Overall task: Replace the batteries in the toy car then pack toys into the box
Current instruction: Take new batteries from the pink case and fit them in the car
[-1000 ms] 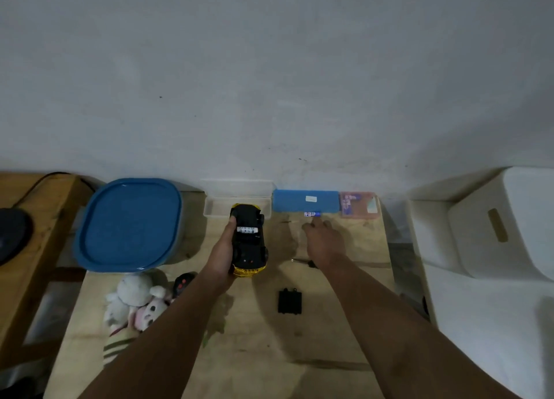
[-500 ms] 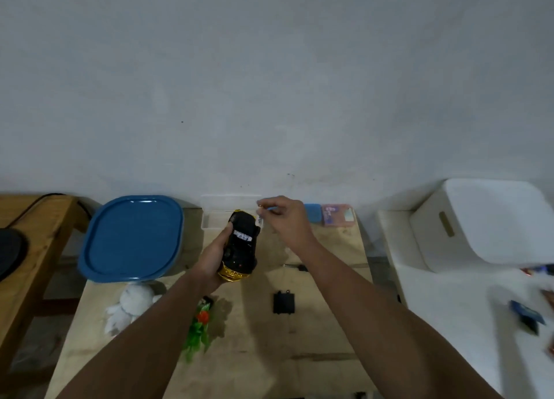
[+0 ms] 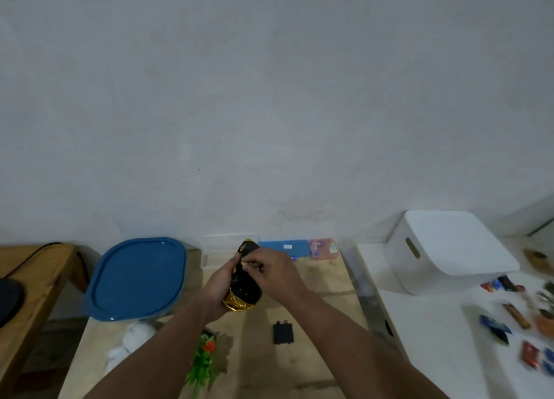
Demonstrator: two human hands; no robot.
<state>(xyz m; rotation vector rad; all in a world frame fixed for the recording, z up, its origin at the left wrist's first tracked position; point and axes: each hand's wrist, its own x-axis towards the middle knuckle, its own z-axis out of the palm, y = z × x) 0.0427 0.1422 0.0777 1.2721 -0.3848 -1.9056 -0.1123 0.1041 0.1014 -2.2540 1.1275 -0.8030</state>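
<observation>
A: Where is the toy car (image 3: pixel 244 281) held?

B: Above the table's (image 3: pixel 314 365) far edge, underside up, gripped by the left hand (image 3: pixel 220 287) so a battery can be pressed in by the right hand's (image 3: pixel 274 271) pinched fingers.

A: The battery cover (image 3: pixel 282 333)?

B: Laid aside mid-table.

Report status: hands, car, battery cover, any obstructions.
Left hand grips toy car. Right hand pinches at its underside. Battery cover off, on table. Nothing blocking.
</observation>
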